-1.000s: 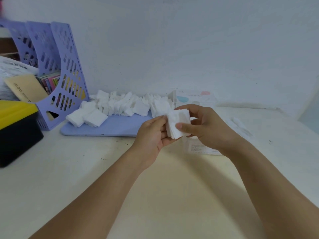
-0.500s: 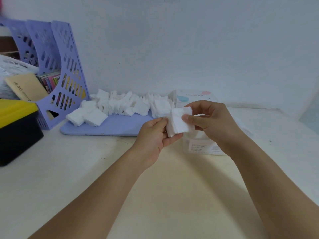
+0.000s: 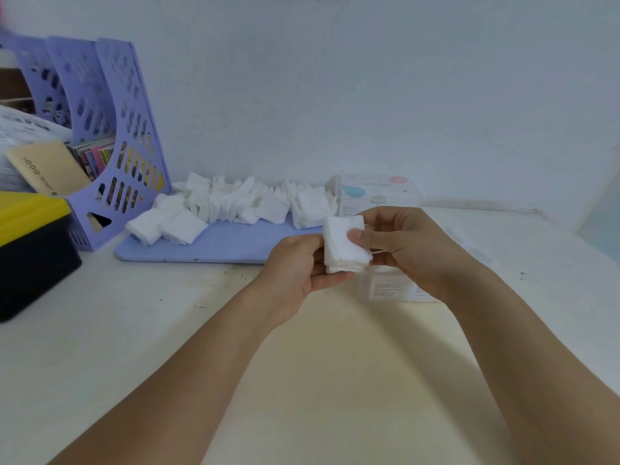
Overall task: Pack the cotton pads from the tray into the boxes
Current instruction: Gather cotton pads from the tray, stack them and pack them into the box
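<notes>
— While both hands are meeting just right of frame centre, what is that white bundle looking like?

— It is showing as a small squared stack of cotton pads (image 3: 345,245), soft-edged, with several layers fanning slightly at its lower edge. The right hand (image 3: 407,250) is pinching it, thumb lying across the front face and fingers curled behind. The left hand (image 3: 295,270) is cupping it from the left, fingertips pressing the stack's side and the thumb stretching beneath its bottom edge.

— And the rest of the pads?

— Loose pads (image 3: 235,204) are lying heaped along the back of the lilac tray (image 3: 214,245), left of centre. One clear box (image 3: 377,193) with pink and blue marks is standing at the tray's right end, and another clear box (image 3: 397,286) is sitting on the white table (image 3: 134,330), partly hidden under the right hand.

— Anything changing from half a second back?

— The stack is sitting more upright and squarer now, with the left thumb reaching further underneath it, while the right thumb is keeping its place on the front.

— Upper left?

— A lilac file rack (image 3: 117,129) is standing there beside a yellow-lidded black case (image 3: 30,243).
</notes>
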Motion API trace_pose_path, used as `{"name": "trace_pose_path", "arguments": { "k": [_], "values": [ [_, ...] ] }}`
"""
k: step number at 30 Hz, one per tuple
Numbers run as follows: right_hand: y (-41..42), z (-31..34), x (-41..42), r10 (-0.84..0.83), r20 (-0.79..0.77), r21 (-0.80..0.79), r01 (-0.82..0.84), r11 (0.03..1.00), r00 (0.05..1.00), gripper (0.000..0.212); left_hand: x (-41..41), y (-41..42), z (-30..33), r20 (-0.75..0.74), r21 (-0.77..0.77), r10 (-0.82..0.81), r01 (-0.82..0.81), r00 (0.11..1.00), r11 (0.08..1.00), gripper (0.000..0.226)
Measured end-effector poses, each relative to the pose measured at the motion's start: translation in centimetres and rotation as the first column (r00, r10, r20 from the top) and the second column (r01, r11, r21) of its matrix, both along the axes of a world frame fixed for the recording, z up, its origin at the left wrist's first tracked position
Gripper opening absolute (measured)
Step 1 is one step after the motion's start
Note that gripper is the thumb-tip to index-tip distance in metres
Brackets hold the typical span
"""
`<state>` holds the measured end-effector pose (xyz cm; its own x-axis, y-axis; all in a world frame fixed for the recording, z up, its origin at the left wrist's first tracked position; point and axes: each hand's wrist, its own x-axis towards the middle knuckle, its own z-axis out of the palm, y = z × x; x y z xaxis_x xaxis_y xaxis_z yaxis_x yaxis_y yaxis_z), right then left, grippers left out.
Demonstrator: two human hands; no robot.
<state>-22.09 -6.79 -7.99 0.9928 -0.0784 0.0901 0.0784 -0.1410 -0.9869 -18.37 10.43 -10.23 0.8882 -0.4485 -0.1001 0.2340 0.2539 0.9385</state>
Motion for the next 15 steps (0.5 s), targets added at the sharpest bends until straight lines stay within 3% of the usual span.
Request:
{"name": "trace_pose_path", "arguments": {
  "k": [9,15],
  "values": [
    [0.12,-0.19,0.28,-0.059,0.083,-0.058,0.064,0.996,0.995,0.013,0.37,0.19,0.47,-0.061,-0.085,-0.052,0.047,0.997,0.995,0.034],
    [-0.24,0.08,0.16,-0.066,0.080,0.016,0.065,0.998,0.995,0.012,0.46,0.56,-0.05,0.101,-0.020,-0.114,0.117,0.988,0.993,0.039]
  ]
}}
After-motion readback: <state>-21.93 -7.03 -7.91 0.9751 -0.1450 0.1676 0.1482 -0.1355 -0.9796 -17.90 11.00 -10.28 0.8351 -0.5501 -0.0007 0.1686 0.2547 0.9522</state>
